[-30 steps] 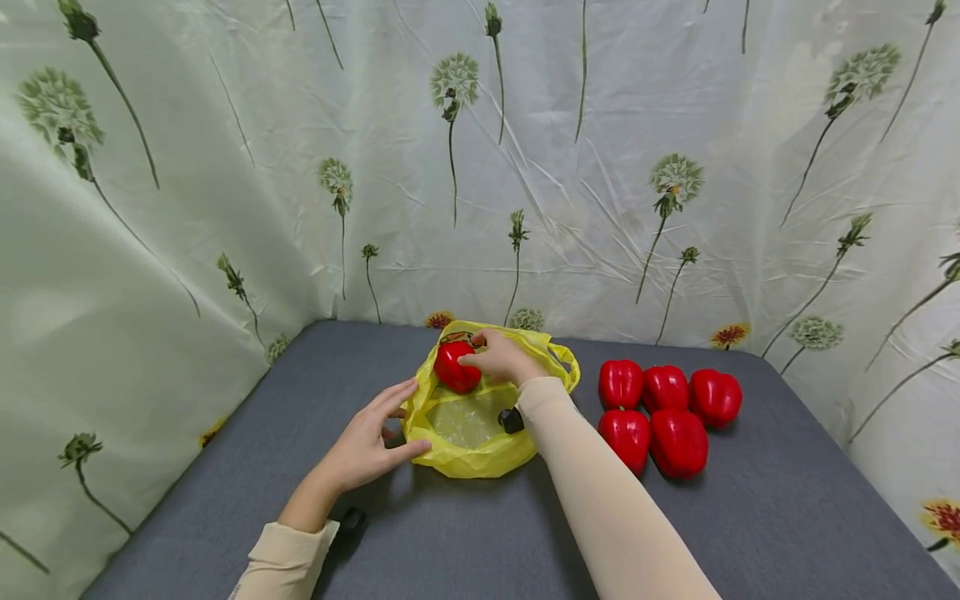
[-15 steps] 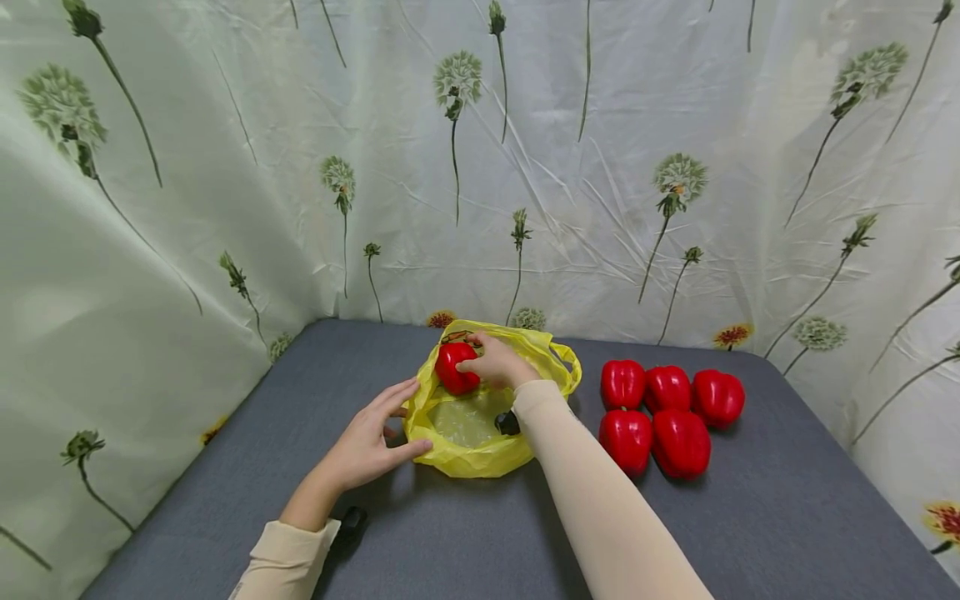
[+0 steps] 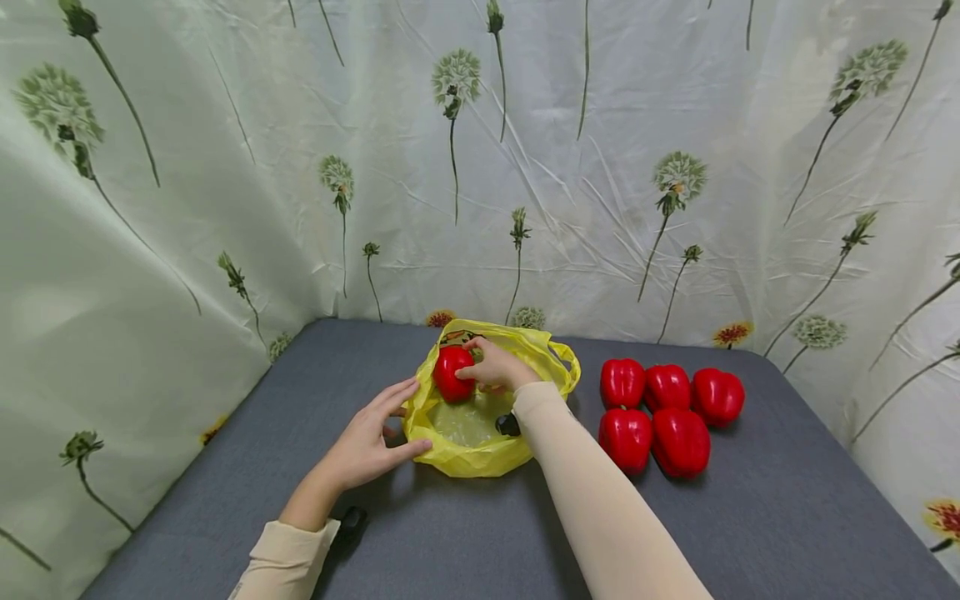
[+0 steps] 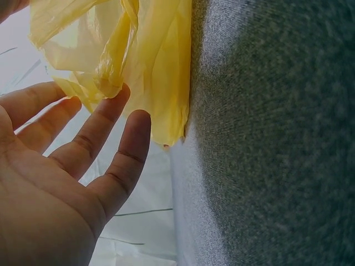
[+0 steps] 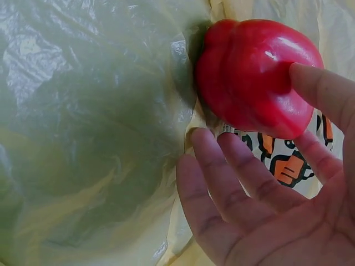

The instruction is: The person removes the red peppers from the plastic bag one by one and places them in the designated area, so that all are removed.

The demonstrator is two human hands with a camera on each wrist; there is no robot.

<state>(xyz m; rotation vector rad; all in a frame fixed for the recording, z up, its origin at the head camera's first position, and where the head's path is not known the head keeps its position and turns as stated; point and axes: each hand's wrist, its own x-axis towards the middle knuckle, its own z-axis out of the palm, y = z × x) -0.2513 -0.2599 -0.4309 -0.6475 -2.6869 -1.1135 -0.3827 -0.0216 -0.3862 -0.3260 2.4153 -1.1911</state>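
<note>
A yellow plastic bag (image 3: 480, 458) stands with its mouth wide on the table. Inside it, near the far left wall, is a red bell pepper (image 3: 453, 375). My right hand (image 3: 498, 365) reaches into the bag and pinches this pepper between thumb and index finger; its other fingers stay off the pepper in the right wrist view, over the bag's plastic (image 5: 100, 133). Against the bag's left side rests my left hand (image 3: 367, 442), fingers spread and loosely straight. In the left wrist view, fingertips (image 4: 119, 97) touch the yellow plastic (image 4: 161, 72).
To the right of the bag several red bell peppers (image 3: 678, 442) lie close together on the grey table (image 3: 450, 542). A pale curtain (image 3: 585, 200) printed with dandelions hangs behind and at the sides. One bag handle (image 3: 566, 360) loops out at the right.
The pepper in my right hand has shifted slightly down and nearer inside the bag. My left hand has stayed at the bag's left side.
</note>
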